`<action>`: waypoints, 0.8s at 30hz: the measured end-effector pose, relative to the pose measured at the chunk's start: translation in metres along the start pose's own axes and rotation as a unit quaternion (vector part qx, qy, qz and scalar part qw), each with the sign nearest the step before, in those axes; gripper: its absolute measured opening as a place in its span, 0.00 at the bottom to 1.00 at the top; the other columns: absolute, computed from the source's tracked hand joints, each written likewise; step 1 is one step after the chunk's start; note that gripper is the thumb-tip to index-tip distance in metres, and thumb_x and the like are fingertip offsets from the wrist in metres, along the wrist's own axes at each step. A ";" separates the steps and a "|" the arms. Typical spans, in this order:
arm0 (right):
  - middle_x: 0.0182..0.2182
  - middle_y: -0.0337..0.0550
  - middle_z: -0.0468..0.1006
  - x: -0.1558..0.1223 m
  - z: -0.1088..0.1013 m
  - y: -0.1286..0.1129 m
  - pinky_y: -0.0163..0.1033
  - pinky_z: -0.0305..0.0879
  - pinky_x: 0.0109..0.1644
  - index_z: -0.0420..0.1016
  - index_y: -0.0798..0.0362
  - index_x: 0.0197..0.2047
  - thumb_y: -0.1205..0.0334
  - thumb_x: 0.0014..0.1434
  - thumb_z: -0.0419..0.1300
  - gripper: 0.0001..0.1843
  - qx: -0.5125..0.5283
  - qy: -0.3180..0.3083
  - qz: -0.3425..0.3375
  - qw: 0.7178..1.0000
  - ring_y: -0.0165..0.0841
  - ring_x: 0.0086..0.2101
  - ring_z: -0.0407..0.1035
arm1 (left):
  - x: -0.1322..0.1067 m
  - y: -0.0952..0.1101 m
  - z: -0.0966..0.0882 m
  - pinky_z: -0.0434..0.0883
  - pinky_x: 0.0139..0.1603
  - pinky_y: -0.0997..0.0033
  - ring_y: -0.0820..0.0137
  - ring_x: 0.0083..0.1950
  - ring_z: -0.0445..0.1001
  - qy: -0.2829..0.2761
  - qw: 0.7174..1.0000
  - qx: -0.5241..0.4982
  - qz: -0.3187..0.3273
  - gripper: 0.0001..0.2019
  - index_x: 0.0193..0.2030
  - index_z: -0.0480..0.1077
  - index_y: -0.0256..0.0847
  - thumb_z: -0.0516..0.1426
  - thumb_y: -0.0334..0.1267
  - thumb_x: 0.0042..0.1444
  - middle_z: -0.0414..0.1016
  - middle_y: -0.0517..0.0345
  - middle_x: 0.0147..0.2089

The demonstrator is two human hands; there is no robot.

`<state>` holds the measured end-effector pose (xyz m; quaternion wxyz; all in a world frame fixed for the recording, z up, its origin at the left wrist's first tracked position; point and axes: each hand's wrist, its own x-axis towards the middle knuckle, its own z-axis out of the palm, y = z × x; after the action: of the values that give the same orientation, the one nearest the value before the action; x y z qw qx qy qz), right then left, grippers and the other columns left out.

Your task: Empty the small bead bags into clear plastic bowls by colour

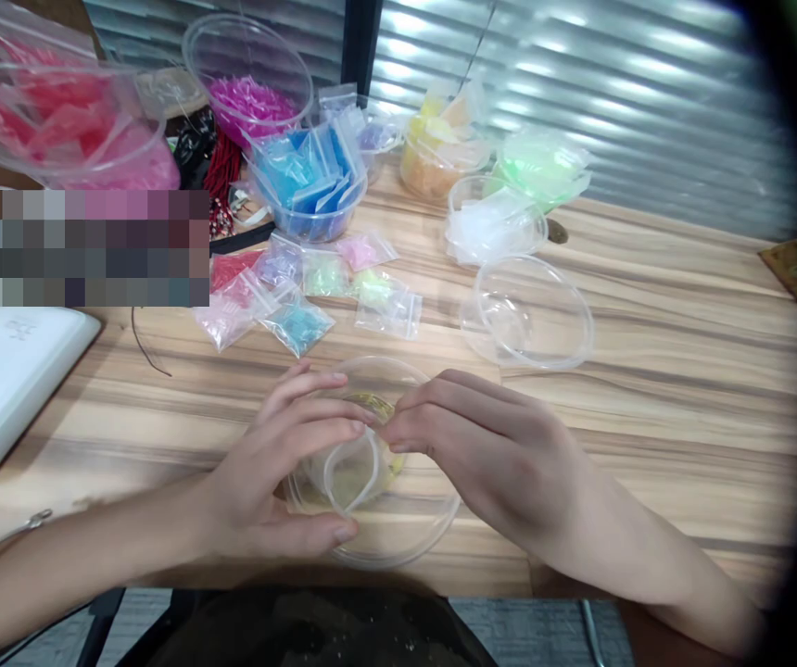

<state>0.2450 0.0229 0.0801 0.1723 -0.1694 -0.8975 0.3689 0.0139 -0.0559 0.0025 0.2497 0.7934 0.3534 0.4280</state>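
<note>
A round clear plastic bowl (433, 542) rests on the table in front of me, with some thin yellow strands (397, 463) inside near its right wall. Within the bowl is a clear piece with a pale looped rim (327, 482), which looks like the open mouth of a small plastic bag. My left hand (287, 454) hovers over the bowl's left side, fingers and thumb spread around that rim. Above the right side, my right hand (488, 445) is closed in a pinch by the yellow strands. Its fingertips hide whatever they hold.
Beyond the bowl lie several small zip bags (299, 324) of coloured filling. An overturned-looking clear tub (534, 310) is at right. Tubs of blue bags (308, 181), white bags (488, 227) and magenta shreds (252, 106) line the back. A white device (16, 371) occupies the left.
</note>
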 end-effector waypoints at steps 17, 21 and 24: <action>0.45 0.44 0.75 0.002 0.001 -0.008 0.35 0.66 0.53 0.72 0.58 0.49 0.69 0.70 0.53 0.09 0.010 -0.005 -0.053 0.999 0.31 0.46 0.68 | -0.002 0.006 -0.001 0.41 0.74 0.47 0.55 0.71 0.53 -0.043 0.997 0.014 -0.069 0.28 0.63 0.60 0.45 0.61 0.47 0.59 0.72 0.51 0.58; 0.43 0.44 0.75 0.003 0.001 -0.007 0.35 0.67 0.52 0.72 0.57 0.48 0.69 0.70 0.52 0.09 0.014 -0.011 -0.052 0.998 0.30 0.44 0.68 | -0.003 0.006 0.000 0.41 0.74 0.48 0.55 0.71 0.53 -0.042 0.997 0.009 -0.063 0.28 0.63 0.60 0.45 0.62 0.47 0.58 0.71 0.50 0.58; 0.42 0.44 0.76 0.001 0.003 -0.005 0.38 0.69 0.49 0.72 0.55 0.48 0.69 0.71 0.50 0.10 -0.004 -0.010 -0.054 0.998 0.32 0.43 0.68 | -0.002 0.006 0.001 0.43 0.74 0.47 0.55 0.71 0.53 -0.042 0.997 0.009 -0.063 0.29 0.63 0.60 0.45 0.62 0.47 0.58 0.72 0.50 0.58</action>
<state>0.2414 0.0182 0.0816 0.1827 -0.1175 -0.9086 0.3567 0.0156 -0.0613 0.0050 0.2839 0.7892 0.3959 0.3740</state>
